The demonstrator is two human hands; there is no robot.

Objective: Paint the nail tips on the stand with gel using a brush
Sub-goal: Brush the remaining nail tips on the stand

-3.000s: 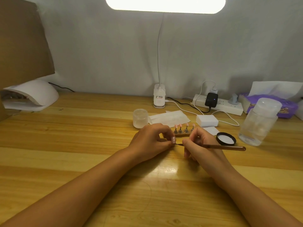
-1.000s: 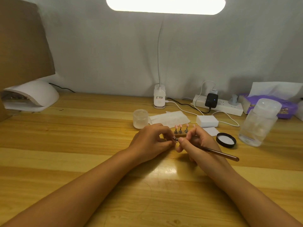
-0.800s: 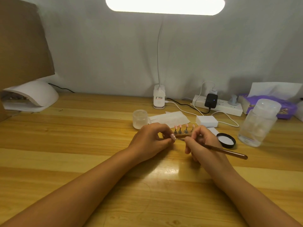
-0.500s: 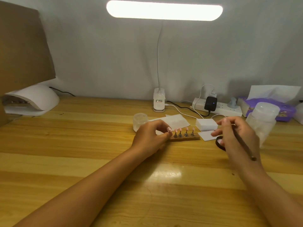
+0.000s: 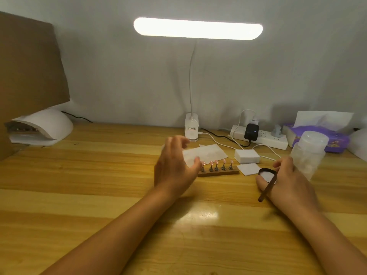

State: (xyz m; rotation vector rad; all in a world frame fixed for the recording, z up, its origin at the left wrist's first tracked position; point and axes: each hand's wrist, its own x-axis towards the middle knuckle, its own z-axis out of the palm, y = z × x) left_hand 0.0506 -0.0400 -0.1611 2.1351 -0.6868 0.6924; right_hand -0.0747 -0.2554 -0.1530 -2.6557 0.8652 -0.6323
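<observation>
A: Where do we see the narrow wooden stand (image 5: 218,172) with its five pink nail tips (image 5: 216,162) on little metal posts?

B: Toward the middle of the yellow wooden worktop (image 5: 99,195), nearer its back edge than its front edge. Our left hand (image 5: 174,165) hangs just over the stand's left end, fingers (image 5: 178,141) apart and loosely spread, blurred, gripping nothing; the thumb tip lies just beside the leftmost tip.

A: And the right hand (image 5: 290,181)?

B: Well to the right of the stand, fingers curled round the thin brown brush (image 5: 267,188), whose handle end slants toward the front edge. Its bristle end sits at the round black lid with white gel (image 5: 266,174), beside a small white paper square (image 5: 248,168).

A: What lies beyond?

B: A frosted plastic bottle (image 5: 307,153) near the right edge, and a white lamp base (image 5: 191,127) at the back edge.
</observation>
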